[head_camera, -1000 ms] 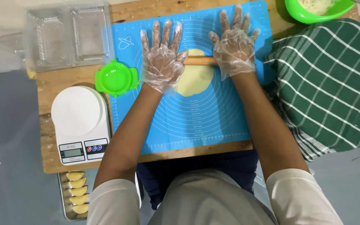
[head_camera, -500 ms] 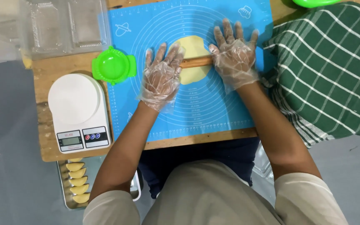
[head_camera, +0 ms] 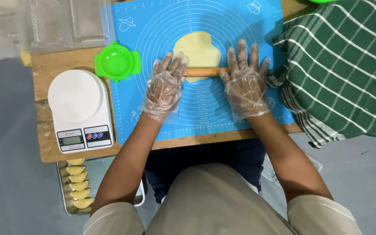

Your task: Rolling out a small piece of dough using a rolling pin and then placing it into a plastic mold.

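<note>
Both hands in clear plastic gloves, flat-palmed on a thin wooden rolling pin (head_camera: 205,72) lying across the near edge of a pale yellow dough round (head_camera: 197,50). Left hand (head_camera: 165,87) presses the pin's left end, fingers spread, not curled round it; right hand (head_camera: 244,85) does the same on the right end. So open palms bearing down, no closed grasp.

Dough sits approx. centre of the blue silicone baking mat (head_camera: 205,113), at 12 o'clock from the hands. Green plastic dumpling press (head_camera: 117,62) at 9 o'clock of the dough, white kitchen scale (head_camera: 80,109) at 8 o'clock, green-and-white checked cloth (head_camera: 340,69) at 3 o'clock. Tray of folded dumplings (head_camera: 78,182) at 7 o'clock, below the wooden table (head_camera: 57,63).

Step looks like rolling out, mid-stroke. Next push prob. needs even pressure both sides, pin kept level.
</note>
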